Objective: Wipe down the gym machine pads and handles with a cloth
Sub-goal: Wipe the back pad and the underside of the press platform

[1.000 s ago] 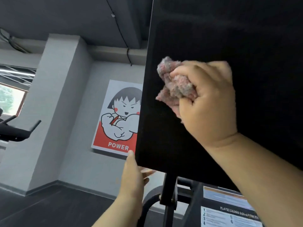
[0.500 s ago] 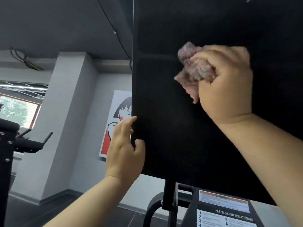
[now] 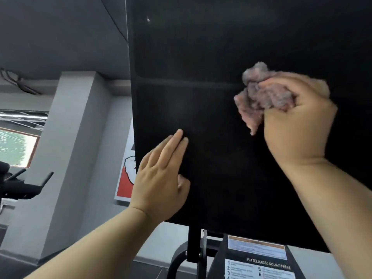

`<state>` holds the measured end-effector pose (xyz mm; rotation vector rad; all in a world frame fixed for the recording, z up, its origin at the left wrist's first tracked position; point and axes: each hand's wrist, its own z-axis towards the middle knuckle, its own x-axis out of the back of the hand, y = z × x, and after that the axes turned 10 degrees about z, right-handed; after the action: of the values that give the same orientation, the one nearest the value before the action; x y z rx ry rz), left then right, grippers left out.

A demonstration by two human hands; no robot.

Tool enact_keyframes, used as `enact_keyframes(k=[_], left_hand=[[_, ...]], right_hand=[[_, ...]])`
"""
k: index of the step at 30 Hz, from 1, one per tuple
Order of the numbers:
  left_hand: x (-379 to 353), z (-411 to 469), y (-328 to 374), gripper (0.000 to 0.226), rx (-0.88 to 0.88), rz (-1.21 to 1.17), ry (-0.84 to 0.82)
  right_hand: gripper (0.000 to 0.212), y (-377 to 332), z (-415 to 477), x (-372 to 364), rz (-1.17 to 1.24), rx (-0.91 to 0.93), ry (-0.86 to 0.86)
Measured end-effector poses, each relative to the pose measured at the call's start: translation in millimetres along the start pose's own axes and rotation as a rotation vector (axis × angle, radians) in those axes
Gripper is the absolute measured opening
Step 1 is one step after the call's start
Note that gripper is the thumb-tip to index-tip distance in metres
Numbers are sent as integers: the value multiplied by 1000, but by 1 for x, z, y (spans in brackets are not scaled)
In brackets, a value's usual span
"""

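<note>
**While left hand braces, right hand wipes the back pad**

As the frame stands, right hand point(image 3: 298, 125) has fingers curled tight round a wadded pink-grey cloth point(image 3: 259, 99), pressed against the black pad point(image 3: 211, 47) in its right half, just under the horizontal seam point(image 3: 191, 84). Left hand point(image 3: 161, 178) lies flat on the pad's lower left, fingers straight and together, gripping nothing, likely steadying it.

Risks, judged:
- Cloth is bunched, so contact patch is small; strokes could leave unwiped strips, esp. along the seam groove.
- Loose tail hangs below the fist; may drag or slip out if the grip relaxes.
- Bare left palm sits on the pad; that patch gets missed or re-smudged unless the hand shifts.
- Pad sits on a single post point(image 3: 194, 244); a hard push could rock it if the bracing hand lifts.
- No handles in view, so that part of the task looks not yet done.

Counts: 1 pad, 1 cloth, 2 hands, 1 post, 1 instruction label point(image 3: 259, 264) under the pad, 1 poster point(image 3: 125, 182) partly hidden behind the pad edge, 1 window point(image 3: 16, 148) far left.
</note>
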<state>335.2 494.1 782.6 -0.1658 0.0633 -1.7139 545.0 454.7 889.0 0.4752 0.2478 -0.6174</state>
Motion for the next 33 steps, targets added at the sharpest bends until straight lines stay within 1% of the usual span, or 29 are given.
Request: enact_keyframes(k=[1,2,6,7,8,9,10,11,12,13,14,15,16,17,18,20,21,22,23,24,26,27,29,30,31,32,33], left_hand=[[-3,2,0,70,9,28,-6],[-7,2,1,72,4,57,-20],[-22,-8,19,81,-74,171,-54],[-24,-9,23,85,-66,184,-51],[-26,-10,28,91,-50,189,-48],[-27,-9,31,97,-34,197,-45],[-29,-9,33,102,-23,200,-45],[-31,-9,34,105,-13,204,-33],[-34,-9,35,107,-1,206,-22],[-36,-10,37,107,10,208,-12],[-38,-10,40,105,18,206,-13],[-40,-10,44,99,27,196,-17],[-41,-11,49,92,38,176,-28],[-40,-12,52,87,41,158,-31],[-40,-15,59,84,4,138,-36],[-41,-23,75,75,-176,100,-17],[-41,-26,83,72,-265,82,-4],[-41,-26,91,70,-323,65,0],[-41,-24,99,69,-346,48,-2],[-42,-20,106,69,-347,37,0],[-43,-9,122,70,-351,23,17],[-45,-4,130,69,-367,14,28],[-48,6,148,68,-405,-24,57],[-51,11,160,68,-417,-45,71],[-53,14,169,68,-416,-52,78],[-55,16,176,69,-408,-44,79],[-58,17,181,71,-400,-30,76]], right_hand=[[22,1,-14,2,-27,40,-33],[20,5,-38,2,-20,89,-119],[24,19,-142,16,51,171,-629],[25,21,-148,22,60,185,-717],[26,24,-142,29,71,192,-734],[26,26,-129,34,88,189,-667],[23,29,-109,40,91,147,-534],[14,34,-83,49,63,73,-370],[12,43,-59,60,-1,-5,-199],[21,50,-41,71,-85,-81,-50],[27,56,-35,78,-148,-129,41],[28,58,-44,79,-187,-138,63],[28,58,-65,77,-184,-113,10],[27,53,-91,71,-159,-71,-101],[25,51,-121,68,-122,-31,-254],[24,48,-164,76,-102,27,-558],[25,49,-172,83,-113,36,-655],[25,51,-171,93,-116,29,-689],[26,52,-163,103,-112,6,-654],[28,54,-150,113,-111,-28,-562],[28,67,-114,138,-183,-135,-297],[32,78,-97,152,-239,-207,-160],[38,97,-78,174,-297,-349,37],[36,102,-79,179,-308,-400,84],[32,104,-86,178,-317,-400,82],[28,102,-99,174,-322,-354,37],[26,100,-115,170,-319,-289,-44]])
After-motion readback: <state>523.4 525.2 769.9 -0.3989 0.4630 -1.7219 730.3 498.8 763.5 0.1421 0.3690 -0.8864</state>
